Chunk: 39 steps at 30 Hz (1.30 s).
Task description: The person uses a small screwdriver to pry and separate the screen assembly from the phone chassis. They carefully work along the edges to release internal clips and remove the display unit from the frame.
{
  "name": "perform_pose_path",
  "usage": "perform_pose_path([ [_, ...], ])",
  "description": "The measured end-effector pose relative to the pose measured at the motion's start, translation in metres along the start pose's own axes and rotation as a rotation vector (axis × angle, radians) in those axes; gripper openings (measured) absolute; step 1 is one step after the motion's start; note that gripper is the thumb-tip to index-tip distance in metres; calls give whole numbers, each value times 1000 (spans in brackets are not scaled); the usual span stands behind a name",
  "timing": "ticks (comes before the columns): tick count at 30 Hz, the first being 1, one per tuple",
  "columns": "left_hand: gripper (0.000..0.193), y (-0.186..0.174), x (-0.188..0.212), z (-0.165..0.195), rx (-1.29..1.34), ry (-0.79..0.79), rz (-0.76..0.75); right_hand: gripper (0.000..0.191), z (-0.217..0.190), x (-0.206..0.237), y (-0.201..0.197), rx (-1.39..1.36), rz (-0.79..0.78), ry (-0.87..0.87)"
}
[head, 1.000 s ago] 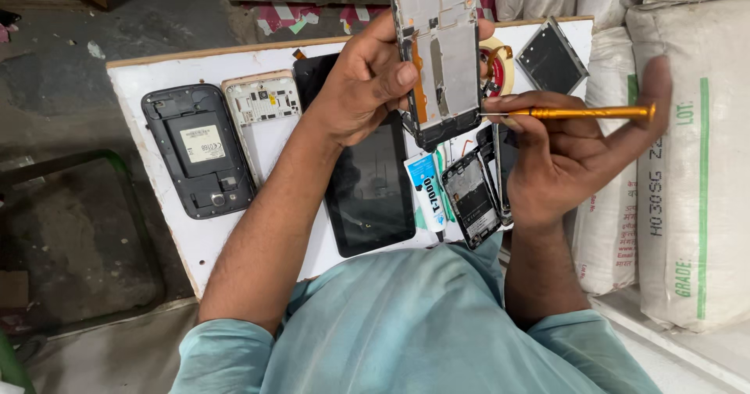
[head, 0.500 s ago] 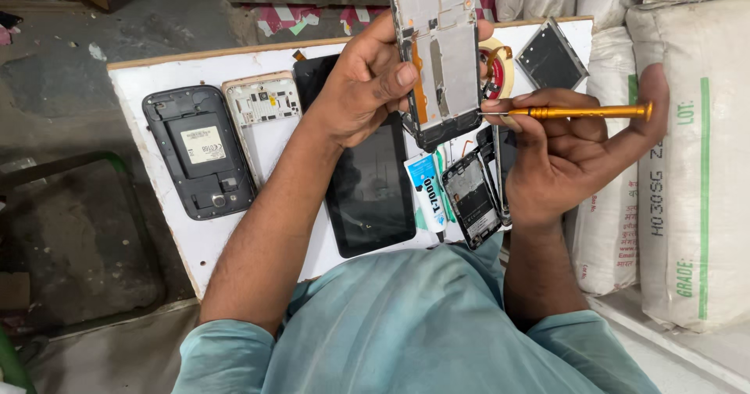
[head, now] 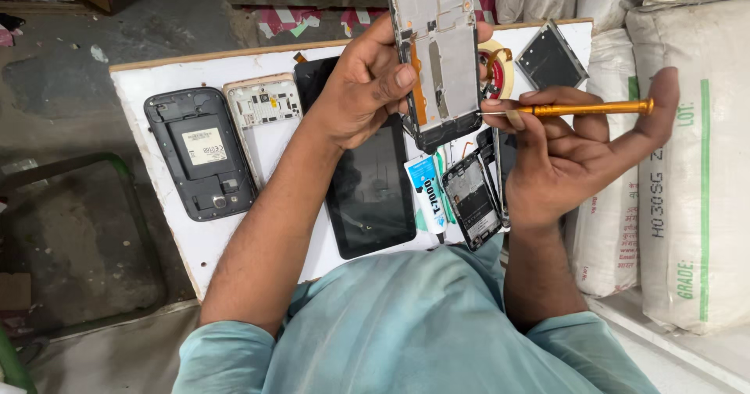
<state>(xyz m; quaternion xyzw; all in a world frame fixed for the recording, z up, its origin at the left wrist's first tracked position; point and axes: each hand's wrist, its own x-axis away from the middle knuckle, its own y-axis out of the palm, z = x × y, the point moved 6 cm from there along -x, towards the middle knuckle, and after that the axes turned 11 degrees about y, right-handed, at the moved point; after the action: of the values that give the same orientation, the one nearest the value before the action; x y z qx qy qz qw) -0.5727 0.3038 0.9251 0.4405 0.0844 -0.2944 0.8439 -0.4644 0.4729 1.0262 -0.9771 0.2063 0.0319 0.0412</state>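
My left hand [head: 366, 89] grips an opened phone frame [head: 437, 50], holding it upright above the white board [head: 180, 245] with its bare inner side toward me. My right hand [head: 574, 148] holds an orange-handled screwdriver [head: 582, 109] level, its tip touching the frame's right edge. Under my hands lie a black tablet screen [head: 371, 191], a small blue and white glue tube [head: 428, 195] and another stripped phone body [head: 473, 202].
On the board's left lie a dark phone back shell [head: 199, 153] and a white phone frame [head: 264, 112]. A grey square part [head: 551, 58] and a tape roll [head: 494, 69] sit at the far right. White sacks [head: 687, 167] stand at the right; concrete floor lies left.
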Motion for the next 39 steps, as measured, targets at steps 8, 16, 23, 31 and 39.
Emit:
perform_pose_path([
  [8, 73, 7, -3, 9, 24, 1, -9, 92, 8, -5, -3, -108, 10, 52],
  [16, 77, 18, -11, 17, 153, -30, -6, 94, 15, -20, -5, -299, -4, 129],
  [23, 74, 7, -4, 6, 115, -36, 29, 88, 26, -22, -9, -364, -61, 151],
  [31, 75, 5, -3, 2, 140, -34, 4, 86, 26, -22, -8, -357, -83, 144],
  [39, 77, 14, -10, 11, 171, -53, 10, 83, 32, -25, -8, -388, -99, 155],
])
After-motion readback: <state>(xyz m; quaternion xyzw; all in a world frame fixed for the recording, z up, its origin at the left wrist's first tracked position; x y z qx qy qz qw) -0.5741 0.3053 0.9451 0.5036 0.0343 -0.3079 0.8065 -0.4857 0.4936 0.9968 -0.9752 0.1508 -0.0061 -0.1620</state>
